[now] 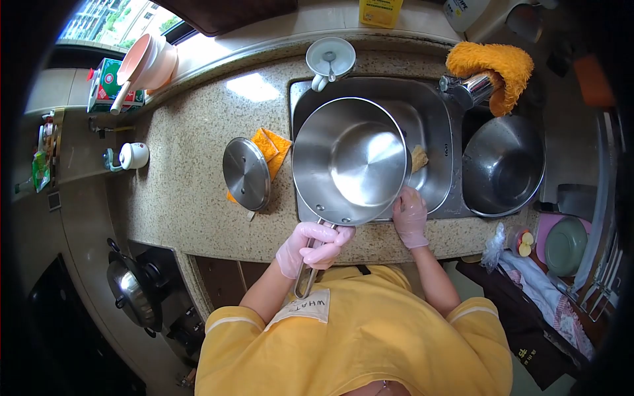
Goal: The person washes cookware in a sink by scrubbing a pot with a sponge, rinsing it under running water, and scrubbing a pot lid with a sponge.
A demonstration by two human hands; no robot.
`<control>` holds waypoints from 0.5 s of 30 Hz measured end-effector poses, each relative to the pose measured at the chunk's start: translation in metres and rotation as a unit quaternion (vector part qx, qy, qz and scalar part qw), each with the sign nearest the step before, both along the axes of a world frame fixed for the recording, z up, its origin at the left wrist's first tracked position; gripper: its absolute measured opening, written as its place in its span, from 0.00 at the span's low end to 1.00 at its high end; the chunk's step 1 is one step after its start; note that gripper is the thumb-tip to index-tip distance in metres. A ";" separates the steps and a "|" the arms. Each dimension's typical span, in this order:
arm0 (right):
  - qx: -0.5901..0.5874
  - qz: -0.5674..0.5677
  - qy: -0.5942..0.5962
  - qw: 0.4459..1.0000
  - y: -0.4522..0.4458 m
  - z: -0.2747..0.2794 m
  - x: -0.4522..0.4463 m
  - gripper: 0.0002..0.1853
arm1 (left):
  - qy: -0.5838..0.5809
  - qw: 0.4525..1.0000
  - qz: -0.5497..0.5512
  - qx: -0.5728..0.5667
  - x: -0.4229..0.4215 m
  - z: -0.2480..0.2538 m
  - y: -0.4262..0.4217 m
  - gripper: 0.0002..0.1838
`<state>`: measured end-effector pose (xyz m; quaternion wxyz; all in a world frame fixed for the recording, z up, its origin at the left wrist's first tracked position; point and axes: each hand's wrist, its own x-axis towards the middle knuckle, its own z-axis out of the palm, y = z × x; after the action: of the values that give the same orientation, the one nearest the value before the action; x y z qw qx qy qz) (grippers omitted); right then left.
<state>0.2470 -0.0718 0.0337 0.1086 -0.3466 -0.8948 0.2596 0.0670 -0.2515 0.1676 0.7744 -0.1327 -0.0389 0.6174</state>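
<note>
A stainless steel saucepan [350, 162] is held tilted over the left sink basin, its shiny inside facing me. My left hand [316, 247], in a pale pink glove, is closed around the saucepan's long loop handle. At the saucepan's lower right side is my right hand [411, 216], also gloved, with bent fingers against the outer wall and fingertips partly hidden. A tan scrubbing pad [419, 158] lies in the sink basin [436, 125] just beyond that hand. Left of the sink, a steel lid [246, 173] rests on an orange cloth [272, 144].
A white cup with a spoon [330, 58] stands on the sink's back edge. An orange fluffy cloth [495, 66] hangs over the faucet [469, 89]. A large steel bowl [503, 168] fills the right basin. A lidded pot [132, 290] sits on the stove at left.
</note>
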 end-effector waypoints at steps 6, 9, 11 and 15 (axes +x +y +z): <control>0.000 0.001 0.008 1.000 0.000 0.003 -0.001 0.11 | -0.109 0.994 0.013 0.005 0.004 -0.009 0.009 0.03; -0.002 -0.001 0.022 1.000 0.000 0.003 -0.001 0.11 | -0.118 0.993 0.023 -0.006 0.008 -0.014 0.010 0.04; 0.001 -0.004 0.017 1.000 0.000 0.005 -0.002 0.11 | -0.105 0.994 0.017 -0.014 0.009 -0.017 0.010 0.04; -0.005 -0.004 0.027 1.000 0.000 0.001 0.000 0.11 | -0.068 0.996 -0.021 -0.052 0.011 -0.021 0.007 0.05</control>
<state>0.2468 -0.0717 0.0345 0.1317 -0.3433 -0.8892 0.2724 0.0778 -0.2448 0.1462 0.7748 -0.2152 -0.0569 0.5917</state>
